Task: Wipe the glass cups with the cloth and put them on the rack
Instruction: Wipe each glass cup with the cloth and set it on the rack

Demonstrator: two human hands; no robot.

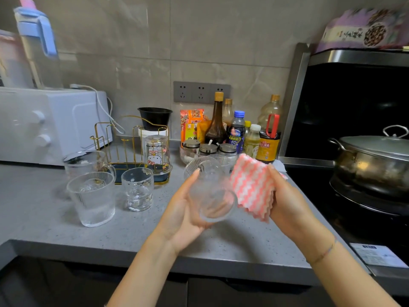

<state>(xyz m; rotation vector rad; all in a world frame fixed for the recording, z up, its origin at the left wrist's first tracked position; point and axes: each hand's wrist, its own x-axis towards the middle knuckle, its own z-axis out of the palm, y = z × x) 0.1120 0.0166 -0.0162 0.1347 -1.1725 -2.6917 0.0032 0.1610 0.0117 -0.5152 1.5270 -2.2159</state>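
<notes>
A kitchen worktop, seen from the head camera: a person stands at the grey counter (39, 218) partway through drying glassware. The left hand (181, 213) cradles a clear cup (212, 193), fingers curled under and round it. The cup is tipped on its side with the mouth turned toward the person, apparently to give the cloth a way in. The right hand (287, 202) grips a folded pink-and-white cloth (252, 187), bunched into a pad and held against the cup's right side. Through the clear glass it is hard to say whether cloth and cup touch or only sit just beside each other. Both hands hover above the counter, close together, with the cup between them.

To the left, the gold wire rack (133, 140) stands in front of a white oven (51, 125). One printed glass (157, 154) sits on it upside down, likely so it can drain. Near the rack's front, upright on the counter, are a mug (85, 162), a ribbed cup (93, 198) and a small glass (137, 189). By their position they look like the ones awaiting the cloth.

Sauce bottles (221, 125) line the wall behind, and a lidded pot (371, 165) sits on the hob at right, well apart from the work. By this reckoning the task is in its early stretch, with the wiping of the second cup in hand.
</notes>
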